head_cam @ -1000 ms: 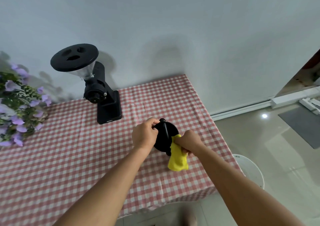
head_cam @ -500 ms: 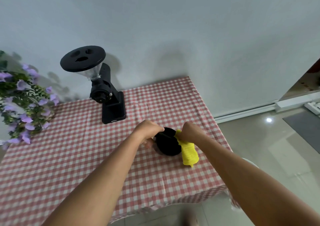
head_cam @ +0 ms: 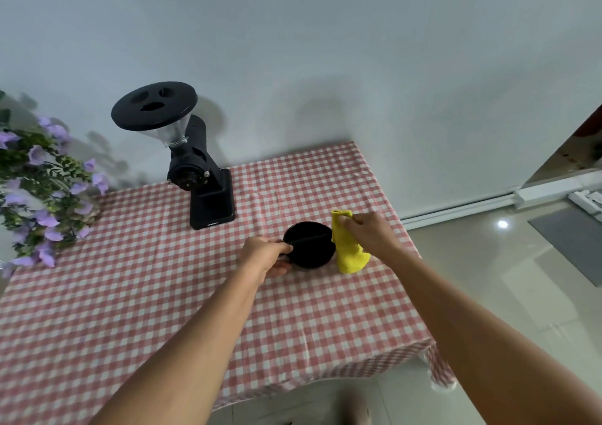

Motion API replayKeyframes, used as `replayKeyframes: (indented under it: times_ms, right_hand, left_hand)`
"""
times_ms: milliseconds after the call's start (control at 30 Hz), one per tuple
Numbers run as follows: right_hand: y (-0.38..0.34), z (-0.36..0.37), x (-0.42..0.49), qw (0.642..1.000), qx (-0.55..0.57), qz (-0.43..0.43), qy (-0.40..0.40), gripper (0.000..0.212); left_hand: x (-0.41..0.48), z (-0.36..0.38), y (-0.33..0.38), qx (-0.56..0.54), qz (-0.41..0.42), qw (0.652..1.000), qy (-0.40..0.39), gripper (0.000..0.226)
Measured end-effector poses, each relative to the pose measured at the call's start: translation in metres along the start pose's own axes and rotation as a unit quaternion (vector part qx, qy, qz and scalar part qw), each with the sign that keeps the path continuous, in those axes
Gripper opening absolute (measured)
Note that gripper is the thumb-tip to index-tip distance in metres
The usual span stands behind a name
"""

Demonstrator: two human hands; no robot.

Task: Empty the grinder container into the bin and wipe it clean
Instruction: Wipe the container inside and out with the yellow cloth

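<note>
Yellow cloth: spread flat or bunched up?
Bunched. The yellow cloth hangs crumpled from the right hand, beside the black container held by the left hand.

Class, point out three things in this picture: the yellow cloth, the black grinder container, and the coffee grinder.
yellow cloth [head_cam: 349,252]: head view, middle of its hanging fold.
grinder container [head_cam: 311,245]: head view, its dark top.
coffee grinder [head_cam: 211,206]: head view, its black base.

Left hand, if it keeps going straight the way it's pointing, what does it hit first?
The left hand points right and already grips the black grinder container. Past that, likely the yellow cloth, though depth is unclear.
</note>
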State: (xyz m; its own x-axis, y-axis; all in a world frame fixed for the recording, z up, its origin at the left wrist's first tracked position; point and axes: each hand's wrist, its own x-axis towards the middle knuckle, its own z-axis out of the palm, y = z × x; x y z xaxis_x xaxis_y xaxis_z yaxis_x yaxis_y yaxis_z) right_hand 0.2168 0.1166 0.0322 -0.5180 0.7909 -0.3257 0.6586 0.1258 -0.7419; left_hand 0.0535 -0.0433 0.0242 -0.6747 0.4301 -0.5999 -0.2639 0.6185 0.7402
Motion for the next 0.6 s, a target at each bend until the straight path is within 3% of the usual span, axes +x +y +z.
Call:
replayKeyframes:
  times_ms: [200, 333, 467, 600]
  right_hand:
    - [0.005, 0.040, -0.007, 0.996, -0.038, 0.062, 0.059, 0.028]
    - [0.004, 0.041, -0.006, 0.992, -0.067, 0.087, 0.068, 0.025]
    - [-0.001, 0.036, -0.001, 0.986, -0.149, 0.049, 0.059, 0.025]
    - [-0.003, 0.031, -0.002, 0.968, -0.242, -0.066, 0.024, 0.023]
  left_hand:
    - [-0.007, 0.027, -0.009, -0.090, 0.016, 0.995, 0.028, 0.024]
    - [-0.008, 0.023, -0.005, -0.032, 0.021, 0.999, 0.009, 0.029]
    - [-0.001, 0.005, 0.010, 0.051, -0.012, 0.997, -0.059, 0.045]
    - [0.003, -0.003, 0.021, 0.177, 0.132, 0.975, -0.008, 0.056]
